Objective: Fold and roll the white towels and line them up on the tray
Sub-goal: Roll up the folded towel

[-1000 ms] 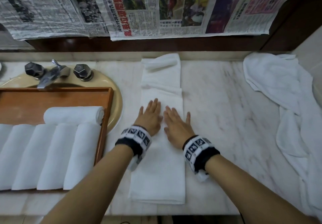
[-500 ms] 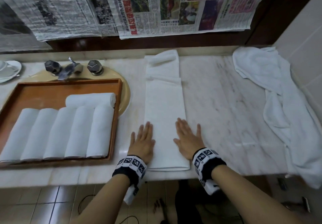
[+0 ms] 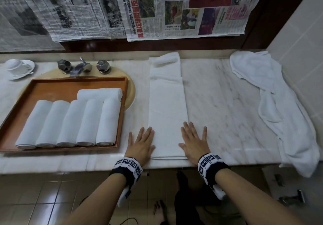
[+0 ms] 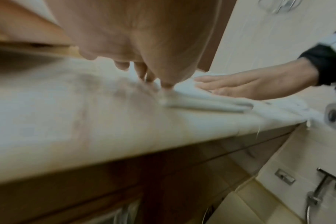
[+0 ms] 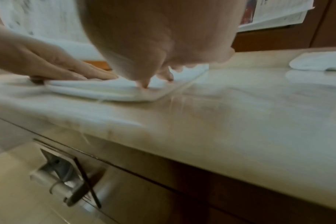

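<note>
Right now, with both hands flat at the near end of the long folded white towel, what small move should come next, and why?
Probably curl both hands' fingers under the near edge of the long folded white towel and start rolling it away. The left hand and right hand lie open at its corners, and the towel lies flat and unrolled.

Bare marble worktop (image 3: 218, 102) between folded towel (image 3: 167, 105) and crumpled towel (image 3: 279, 102) at right edge, narrow strip between folded towel and tray (image 3: 122, 119), faucet (image 3: 81, 67) near back edge.

Marble tabletop (image 3: 227, 105); faucet (image 3: 79, 67) at back left, cup on saucer (image 3: 18, 66) far left; newspapers (image 3: 157, 9) hang on wall.
</note>
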